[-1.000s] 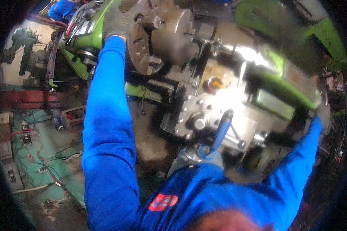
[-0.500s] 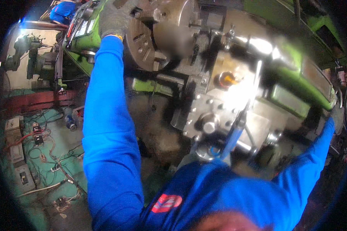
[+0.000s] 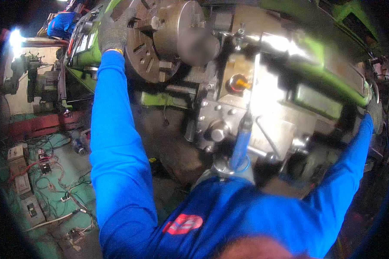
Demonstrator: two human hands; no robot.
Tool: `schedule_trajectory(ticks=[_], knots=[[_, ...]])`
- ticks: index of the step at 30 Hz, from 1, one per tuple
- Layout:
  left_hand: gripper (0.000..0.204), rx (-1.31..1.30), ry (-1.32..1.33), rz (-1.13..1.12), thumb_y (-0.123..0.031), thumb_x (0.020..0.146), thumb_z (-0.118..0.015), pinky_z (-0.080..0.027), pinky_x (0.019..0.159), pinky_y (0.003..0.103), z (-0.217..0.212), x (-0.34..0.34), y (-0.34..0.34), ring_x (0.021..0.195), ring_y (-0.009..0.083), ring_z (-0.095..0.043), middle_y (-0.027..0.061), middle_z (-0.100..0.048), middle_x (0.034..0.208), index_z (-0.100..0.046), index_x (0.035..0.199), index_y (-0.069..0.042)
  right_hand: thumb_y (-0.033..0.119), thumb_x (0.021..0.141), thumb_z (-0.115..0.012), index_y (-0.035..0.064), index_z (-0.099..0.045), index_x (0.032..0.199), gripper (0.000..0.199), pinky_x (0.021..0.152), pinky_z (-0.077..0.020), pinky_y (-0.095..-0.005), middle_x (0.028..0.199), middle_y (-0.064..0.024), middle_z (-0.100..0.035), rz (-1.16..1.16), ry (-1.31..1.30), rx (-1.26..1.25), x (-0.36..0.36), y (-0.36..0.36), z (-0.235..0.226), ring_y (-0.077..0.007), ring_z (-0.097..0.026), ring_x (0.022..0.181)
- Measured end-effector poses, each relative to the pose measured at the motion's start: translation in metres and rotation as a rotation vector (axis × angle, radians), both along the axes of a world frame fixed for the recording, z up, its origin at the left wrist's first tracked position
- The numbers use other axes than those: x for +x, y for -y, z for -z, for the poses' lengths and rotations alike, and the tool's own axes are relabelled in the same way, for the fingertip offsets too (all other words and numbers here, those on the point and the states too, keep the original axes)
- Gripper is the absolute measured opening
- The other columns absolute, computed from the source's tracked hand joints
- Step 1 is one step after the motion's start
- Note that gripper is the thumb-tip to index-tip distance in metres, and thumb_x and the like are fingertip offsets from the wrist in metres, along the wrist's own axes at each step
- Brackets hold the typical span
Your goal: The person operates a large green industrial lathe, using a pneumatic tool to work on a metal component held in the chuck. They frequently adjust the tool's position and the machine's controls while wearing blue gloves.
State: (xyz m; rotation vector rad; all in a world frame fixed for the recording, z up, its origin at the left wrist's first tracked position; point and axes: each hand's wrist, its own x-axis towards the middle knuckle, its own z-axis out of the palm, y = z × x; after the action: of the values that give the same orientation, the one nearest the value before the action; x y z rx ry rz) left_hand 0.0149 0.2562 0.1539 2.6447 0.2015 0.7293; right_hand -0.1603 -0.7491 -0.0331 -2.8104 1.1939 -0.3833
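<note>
My left hand (image 3: pixel 113 32), in a grey knit glove, lies against the rim of a large lathe chuck (image 3: pixel 136 62). Its fingers are partly lost against the dark metal. A thick round metal workpiece (image 3: pixel 170 32) sits between the chuck's jaws, and its near end is smeared. At the far right my right hand (image 3: pixel 377 116), gloved too, is beside the tailstock's handwheel (image 3: pixel 375 93); shadow hides its fingers. Between my arms is the bolted tool post (image 3: pixel 218 129), with a blue-handled lever (image 3: pixel 241 144) rising beside it.
A green tailstock (image 3: pixel 328 71) lies along the upper right. An orange-tipped object (image 3: pixel 242 83) sits on the carriage. Loose wires (image 3: pixel 69 190) and switch boxes (image 3: pixel 30 207) lie on the green floor at left. Another person in blue (image 3: pixel 61 25) is at the upper left.
The view has shifted, so the chuck, tool post and tailstock appear farther left. My left hand remains at the chuck rim and my right at the handwheel.
</note>
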Motion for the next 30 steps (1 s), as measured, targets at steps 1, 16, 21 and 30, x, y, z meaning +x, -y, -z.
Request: schedule_trajectory(ticks=[1, 16, 21, 30], knots=[[0.105, 0.009, -0.006, -0.003, -0.071, 0.074, -0.077, -0.042, 0.114, 0.047, -0.001, 0.002, 0.002, 0.136, 0.0404, -0.054, 0.0267, -0.056, 0.146, -0.054, 0.145, 0.003, 0.060, 0.105, -0.041, 0.0200, -0.053, 0.152, 0.062, 0.095, -0.0529, -0.0445, 0.141, -0.0175, -0.061, 0.008, 0.008, 0.010, -0.004, -0.002, 0.002, -0.0296, -0.065, 0.112], [0.089, 0.482, 0.125, 0.074, -0.062, 0.076, -0.076, -0.044, 0.112, 0.049, 0.043, 0.048, -0.061, 0.133, 0.0422, -0.055, 0.0259, -0.056, 0.145, -0.053, 0.146, -0.012, 0.060, 0.106, -0.039, 0.0182, -0.052, 0.152, 0.064, 0.097, -0.0521, -0.0444, 0.142, -0.0172, -0.060, 0.052, 0.201, 0.133, -0.006, -0.013, 0.018, -0.0297, -0.064, 0.114], [0.073, 0.938, 0.027, 0.050, -0.021, 0.087, -0.065, -0.045, 0.111, 0.056, 0.034, 0.044, -0.058, 0.130, 0.0518, -0.051, 0.0319, -0.048, 0.145, -0.045, 0.150, -0.052, 0.060, 0.106, -0.038, 0.0176, -0.051, 0.153, 0.065, 0.098, -0.0518, -0.0444, 0.142, -0.0171, -0.060, 0.082, 0.316, 0.204, -0.024, 0.002, 0.026, -0.0297, -0.063, 0.115], [0.050, 0.814, 0.048, 0.185, -0.029, 0.095, -0.059, -0.050, 0.105, 0.052, 0.021, 0.026, -0.030, 0.120, 0.0482, -0.061, 0.0330, -0.056, 0.135, -0.057, 0.142, -0.047, 0.060, 0.107, -0.036, 0.0149, -0.051, 0.152, 0.066, 0.100, -0.0500, -0.0438, 0.143, -0.0164, -0.060, 0.079, 0.449, 0.342, -0.032, 0.007, 0.038, -0.0297, -0.061, 0.118]])
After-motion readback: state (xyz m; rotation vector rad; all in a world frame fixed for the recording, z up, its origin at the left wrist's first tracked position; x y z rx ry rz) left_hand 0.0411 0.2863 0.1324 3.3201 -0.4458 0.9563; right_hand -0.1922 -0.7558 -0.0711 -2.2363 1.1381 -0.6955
